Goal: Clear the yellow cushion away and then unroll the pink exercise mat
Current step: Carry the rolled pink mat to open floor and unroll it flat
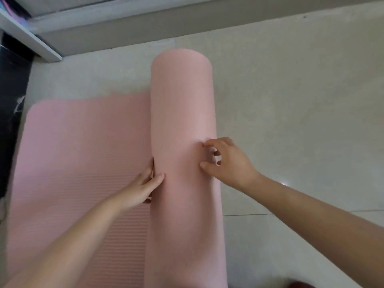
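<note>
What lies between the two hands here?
Head view: only the rolled part of the pink mat lies between the left hand and the right hand; both touch it.

Rolled part of mat [182,163] on floor [301,100], unrolled part left.

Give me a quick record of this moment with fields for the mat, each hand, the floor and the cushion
mat: pink exercise mat, partly unrolled; flat ribbed part lies to the left, thick roll remains
left hand: left hand pressed against the roll's left side at the seam, fingers flat, no closed grip
right hand: right hand on the roll's upper right side, fingertips touching, fingers curled loosely
floor: pale floor, bare to the right of the roll
cushion: no yellow cushion in view
</note>
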The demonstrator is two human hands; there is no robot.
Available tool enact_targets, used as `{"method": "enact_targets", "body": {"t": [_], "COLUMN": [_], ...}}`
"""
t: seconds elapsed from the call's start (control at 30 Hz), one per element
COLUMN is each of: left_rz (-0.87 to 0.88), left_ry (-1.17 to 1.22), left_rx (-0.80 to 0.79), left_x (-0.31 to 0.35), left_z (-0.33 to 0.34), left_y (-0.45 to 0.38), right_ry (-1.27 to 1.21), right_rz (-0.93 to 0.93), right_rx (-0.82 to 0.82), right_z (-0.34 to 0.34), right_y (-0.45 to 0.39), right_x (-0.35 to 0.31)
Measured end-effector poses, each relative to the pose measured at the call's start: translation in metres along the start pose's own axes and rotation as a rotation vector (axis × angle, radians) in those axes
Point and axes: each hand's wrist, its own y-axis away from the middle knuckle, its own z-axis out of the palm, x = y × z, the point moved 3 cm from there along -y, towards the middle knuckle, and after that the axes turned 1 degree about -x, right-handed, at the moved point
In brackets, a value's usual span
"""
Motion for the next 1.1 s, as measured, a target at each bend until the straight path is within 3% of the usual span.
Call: {"method": "enact_targets", "body": {"t": [0.07, 0.17, 0.33, 0.47, 0.67, 0.8, 1.0, 1.1], "left_rz": [-0.059, -0.115, -0.183, -0.240, -0.160, -0.118, -0.037, 0.014], "left_ry": [0.007, -0.176, -0.251, -0.175, -0.172, -0.040, 0.014, 0.098], "left_rx": [-0.019, -0.004, 0.183, 0.128, 0.075, -0.019, 0.084, 0.036], "left_x": [0.006, 0.015, 0.028, 0.034, 0.041, 0.025, 0.015, 0.022], "left_z": [0.005, 0.015, 0.033, 0.055, 0.068, 0.061, 0.073, 0.088], "left_y": [0.000, 0.003, 0.006, 0.007, -0.006, 0.006, 0.006, 0.001], "right_ry": [0.009, 0.155, 0.300, 0.330, 0.187, 0.150, 0.171, 0.275], "right_rz": [-0.045, -0.107, -0.055, 0.044, 0.137, 0.164, 0.218, 0.202], "right_rx": [0.018, -0.055, -0.169, -0.170, -0.117, -0.038, -0.023, -0.079], "right_z": [-0.003, -0.001, -0.004, -0.012, -0.027, -0.033, -0.048, -0.049], "right_y": [0.000, 0.000, 0.002, 0.003, 0.002, 0.010, 0.036, 0.052], "right_x": [-0.003, -0.002, 0.012, 0.025, 0.040, 0.047, 0.050, 0.053]}}
